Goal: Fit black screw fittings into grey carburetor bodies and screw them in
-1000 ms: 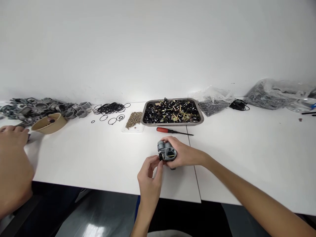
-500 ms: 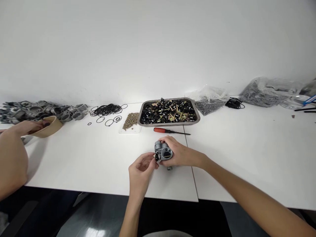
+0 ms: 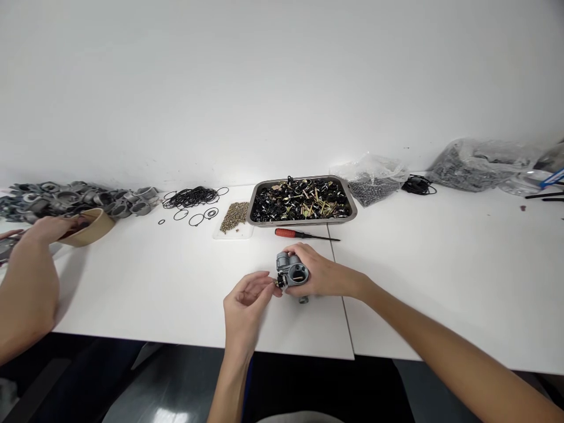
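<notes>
My right hand (image 3: 319,271) is wrapped round a grey metal carburetor (image 3: 284,260), keeping it just over the white table with its round bore facing me. A black fitting (image 3: 282,281) sticks out of the carburetor's left side. At that fitting, my left hand (image 3: 249,298) pinches a small brass-coloured screw (image 3: 275,282) between thumb and forefinger; its other fingers are loosely curled. Fingertips partly cover the screw, so how far it sits in the fitting is hidden. Beyond my right hand lies a red-handled screwdriver (image 3: 286,233).
A metal tray (image 3: 304,223) of black and brass parts stands behind the screwdriver. Left of it are brass screws (image 3: 233,216), black rubber rings (image 3: 191,198) and piled carburetor bodies (image 3: 66,197). A co-worker's hand (image 3: 55,226) reaches into a tan bowl (image 3: 90,232). Parts bags (image 3: 372,185) lie right.
My left hand has drawn slightly left of the carburetor, baring the brass-coloured screw at the fitting. My right hand keeps its hold. The co-worker's arm has shifted a little to the right.
</notes>
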### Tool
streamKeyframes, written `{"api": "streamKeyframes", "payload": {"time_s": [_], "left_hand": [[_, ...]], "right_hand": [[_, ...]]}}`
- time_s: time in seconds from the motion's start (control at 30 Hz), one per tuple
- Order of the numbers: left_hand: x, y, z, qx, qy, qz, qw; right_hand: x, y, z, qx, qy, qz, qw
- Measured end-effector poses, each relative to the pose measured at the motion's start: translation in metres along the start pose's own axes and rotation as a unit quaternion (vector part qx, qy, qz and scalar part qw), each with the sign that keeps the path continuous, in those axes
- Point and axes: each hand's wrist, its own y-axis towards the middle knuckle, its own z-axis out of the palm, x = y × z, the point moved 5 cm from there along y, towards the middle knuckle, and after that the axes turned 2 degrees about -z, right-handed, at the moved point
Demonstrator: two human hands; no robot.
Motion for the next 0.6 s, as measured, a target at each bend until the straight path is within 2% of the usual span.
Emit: {"api": "streamKeyframes", "payload": {"time_s": [0.17, 0.4, 0.6], "left_hand": [[0.0, -0.003, 0.003, -0.005, 0.046, -0.001, 0.999], [-0.006, -0.01, 0.012, -0.039, 0.076, 0.083, 0.993], [-0.005, -0.014, 0.014, -0.046, 0.096, 0.082, 0.991]], "right_hand": [[0.001, 0.0, 0.0, 0.001, -0.001, 0.004, 1.0], [0.001, 0.0, 0.0, -0.002, 0.002, -0.006, 1.0], [0.001, 0.001, -0.002, 0.006, -0.001, 0.002, 1.0]]}}
